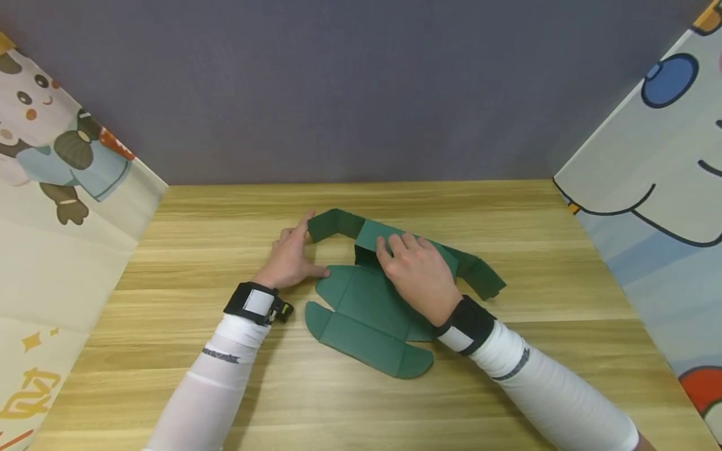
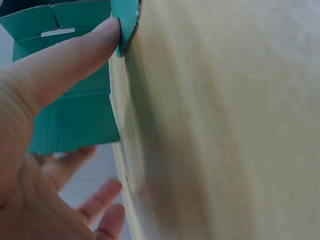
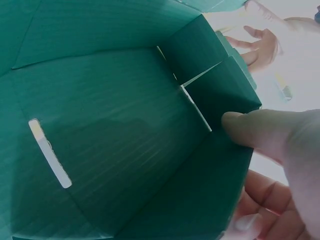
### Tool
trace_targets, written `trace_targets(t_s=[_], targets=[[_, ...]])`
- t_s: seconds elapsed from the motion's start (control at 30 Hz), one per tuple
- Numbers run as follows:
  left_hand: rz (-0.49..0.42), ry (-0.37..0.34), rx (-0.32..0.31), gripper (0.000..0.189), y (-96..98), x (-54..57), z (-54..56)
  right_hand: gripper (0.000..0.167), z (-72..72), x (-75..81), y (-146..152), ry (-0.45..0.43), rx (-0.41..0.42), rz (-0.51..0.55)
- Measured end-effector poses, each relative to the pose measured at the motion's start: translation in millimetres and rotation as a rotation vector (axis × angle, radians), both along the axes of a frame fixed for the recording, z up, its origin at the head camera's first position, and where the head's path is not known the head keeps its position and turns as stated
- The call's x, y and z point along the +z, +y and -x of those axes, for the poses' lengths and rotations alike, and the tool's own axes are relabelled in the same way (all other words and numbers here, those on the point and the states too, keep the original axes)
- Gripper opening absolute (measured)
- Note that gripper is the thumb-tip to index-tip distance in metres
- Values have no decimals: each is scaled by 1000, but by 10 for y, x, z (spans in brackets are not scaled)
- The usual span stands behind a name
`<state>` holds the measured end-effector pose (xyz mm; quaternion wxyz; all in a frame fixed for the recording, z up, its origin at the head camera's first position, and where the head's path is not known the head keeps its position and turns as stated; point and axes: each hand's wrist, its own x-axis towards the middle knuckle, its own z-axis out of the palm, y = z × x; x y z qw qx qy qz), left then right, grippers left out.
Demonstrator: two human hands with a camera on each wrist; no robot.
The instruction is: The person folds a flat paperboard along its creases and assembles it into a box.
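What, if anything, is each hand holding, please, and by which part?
The right hand pinches a raised wall of the green box, thumb inside, fingers outside; the left hand grips nothing, its thumb touching a rounded flap.

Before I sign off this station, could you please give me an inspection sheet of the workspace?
Surface: light wood-grain tabletop, no visible damage.
Job's things: one green cardboard box, partly folded; far section raised, side strips standing out, rounded flaps unfolded towards the person.
Clutter: nothing seen.
Left grip: thumb touching a rounded flap, fingers spread; finger contact with the side strip cannot be told.
Right grip: pinching the box's raised section, thumb inside, fingers outside.
Cables: nothing seen.
Surroundings: dark back panel; cartoon-printed panels on both sides; black wrist straps over white sleeves.
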<state>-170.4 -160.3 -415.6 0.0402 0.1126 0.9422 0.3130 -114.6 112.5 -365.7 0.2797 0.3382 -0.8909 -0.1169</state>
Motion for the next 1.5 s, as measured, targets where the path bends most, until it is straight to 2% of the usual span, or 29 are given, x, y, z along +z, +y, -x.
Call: trace_targets(t_s=[0.1,0.27,0.47,0.53,0.73,1.03,1.3,1.4,1.5], targets=[[-2,-6,-66,127,-5,17,19,27,1,8,-4,3,1,1],[16,-9,-139,113,15,45,7,27,-1,11,-6,7,3,6],[46,-41,-205,62,24,16,-36,27,-2,5,-6,1,2,7],[43,-46,-218,52,28,2,-51,27,3,2,-4,0,1,8],[29,-44,-219,56,75,14,-118,27,6,5,-1,-6,2,17],[69,50,-264,38,199,52,-217,26,2,25,-5,-23,-4,20],[124,41,-291,41,335,64,-330,26,-4,20,5,-28,-4,8],[138,29,-307,48,385,101,-369,27,-2,17,17,-19,-9,-5],[132,-18,-323,62,420,173,-403,28,-7,28,34,-8,-22,-3]])
